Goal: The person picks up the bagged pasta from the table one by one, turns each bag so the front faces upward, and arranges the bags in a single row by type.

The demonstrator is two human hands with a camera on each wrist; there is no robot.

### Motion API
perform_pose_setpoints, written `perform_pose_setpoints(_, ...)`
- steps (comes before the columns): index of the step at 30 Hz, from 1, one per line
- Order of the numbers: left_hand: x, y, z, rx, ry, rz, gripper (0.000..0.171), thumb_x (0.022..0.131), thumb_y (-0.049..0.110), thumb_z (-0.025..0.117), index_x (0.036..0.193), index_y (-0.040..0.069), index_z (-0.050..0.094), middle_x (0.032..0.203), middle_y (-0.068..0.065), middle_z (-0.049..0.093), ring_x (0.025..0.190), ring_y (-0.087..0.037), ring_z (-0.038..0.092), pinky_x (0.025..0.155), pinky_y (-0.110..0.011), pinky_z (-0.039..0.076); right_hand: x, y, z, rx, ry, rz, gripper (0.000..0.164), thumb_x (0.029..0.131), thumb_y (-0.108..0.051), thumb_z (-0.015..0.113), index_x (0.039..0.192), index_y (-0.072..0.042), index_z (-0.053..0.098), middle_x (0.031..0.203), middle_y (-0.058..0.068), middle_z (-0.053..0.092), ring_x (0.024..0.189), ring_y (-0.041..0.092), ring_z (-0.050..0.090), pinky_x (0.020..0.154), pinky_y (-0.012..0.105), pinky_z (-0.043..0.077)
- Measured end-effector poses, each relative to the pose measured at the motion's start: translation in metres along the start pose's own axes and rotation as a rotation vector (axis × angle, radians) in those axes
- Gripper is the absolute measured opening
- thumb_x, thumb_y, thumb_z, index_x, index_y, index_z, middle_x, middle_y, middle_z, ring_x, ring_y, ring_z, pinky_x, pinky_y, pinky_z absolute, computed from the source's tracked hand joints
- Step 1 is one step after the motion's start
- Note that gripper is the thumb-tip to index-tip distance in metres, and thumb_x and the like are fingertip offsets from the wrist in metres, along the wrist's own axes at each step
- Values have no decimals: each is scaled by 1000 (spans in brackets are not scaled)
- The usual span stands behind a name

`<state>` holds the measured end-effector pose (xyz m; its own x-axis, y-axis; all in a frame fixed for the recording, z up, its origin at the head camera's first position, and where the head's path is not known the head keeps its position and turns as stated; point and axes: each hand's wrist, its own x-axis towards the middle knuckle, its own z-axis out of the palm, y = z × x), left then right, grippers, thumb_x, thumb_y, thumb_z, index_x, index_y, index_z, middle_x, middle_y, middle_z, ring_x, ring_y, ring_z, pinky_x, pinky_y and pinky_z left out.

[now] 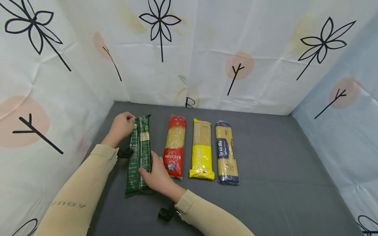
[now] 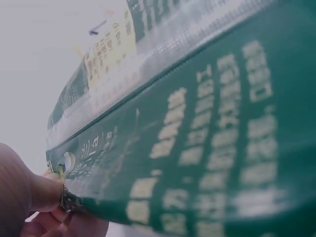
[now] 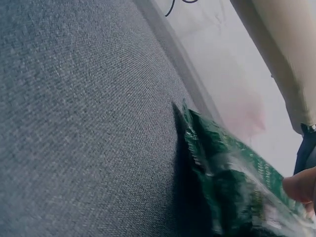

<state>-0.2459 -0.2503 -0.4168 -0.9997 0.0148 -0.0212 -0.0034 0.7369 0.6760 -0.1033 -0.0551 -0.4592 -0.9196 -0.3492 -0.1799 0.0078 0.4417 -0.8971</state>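
A long green packet of pasta (image 1: pixel 139 157), printed with pale text and a seam, lies lengthwise at the left of the grey table. My left hand (image 1: pixel 123 125) pinches its far left corner between thumb and fingers, beside a small hole seen in the left wrist view. Lower down, my right hand (image 1: pixel 157 173) holds the packet's right side, the thumb over its face; its other fingers are partly hidden. In the right wrist view, the near end of the green packet (image 3: pixel 232 182) casts a dark shadow on the cloth.
To the right lie a red pasta packet (image 1: pixel 174 162), a yellow one (image 1: pixel 202 160) and a blue-labelled spaghetti packet (image 1: pixel 226 152), side by side. The grey table (image 1: pixel 274 157) meets patterned white curtains (image 1: pixel 203 42) at the back and sides.
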Motion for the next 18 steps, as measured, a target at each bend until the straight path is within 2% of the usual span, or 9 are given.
perform_pose_setpoints(3,-2,11,-8,7,20,3,33,106,16,34,124,-2,55,115,-23,54,71,-27,49,58,-39,40,-3,-1,-3,52,-18,-18,80,94,-42,61,155,-26,11,128,11,56,110,22,59,87,42,50)
perform_pose_setpoints(6,-5,21,-14,4,41,6,32,106,17,35,123,-1,55,115,-22,54,70,-27,49,57,-39,40,-8,1,-7,97,-39,-52,83,94,-44,61,154,-35,5,129,7,57,108,19,60,84,40,51)
perform_pose_setpoints(7,-6,25,-15,1,48,12,32,106,18,35,123,-1,55,114,-22,54,68,-27,48,56,-40,39,-9,1,-10,115,-46,-68,83,94,-43,60,154,-37,3,132,7,55,111,19,59,86,41,50)
perform_pose_setpoints(8,-6,28,-16,-2,54,18,32,106,19,36,123,-1,55,114,-22,54,66,-27,47,55,-40,39,-10,2,-13,126,-47,-87,83,95,-41,60,154,-37,2,141,6,47,121,19,52,91,43,48)
perform_pose_setpoints(10,-7,35,-17,-9,68,41,33,106,20,35,123,0,55,115,-22,53,64,-27,46,54,-40,38,-11,2,-21,144,-37,-115,81,95,-39,60,154,-38,3,156,-3,23,138,16,30,103,46,38)
perform_pose_setpoints(13,-9,43,-13,-16,91,83,34,106,23,36,122,0,54,118,-21,50,70,-29,46,59,-42,39,-13,4,-33,175,-27,-138,80,96,-32,59,154,-36,4,158,-4,16,142,19,21,107,49,32)
perform_pose_setpoints(18,-12,50,0,-55,122,129,33,106,24,38,124,1,54,129,-20,45,88,-33,49,69,-46,40,-15,8,-48,216,-8,-164,78,97,-27,59,154,-32,6,158,-3,12,144,24,18,108,54,29)
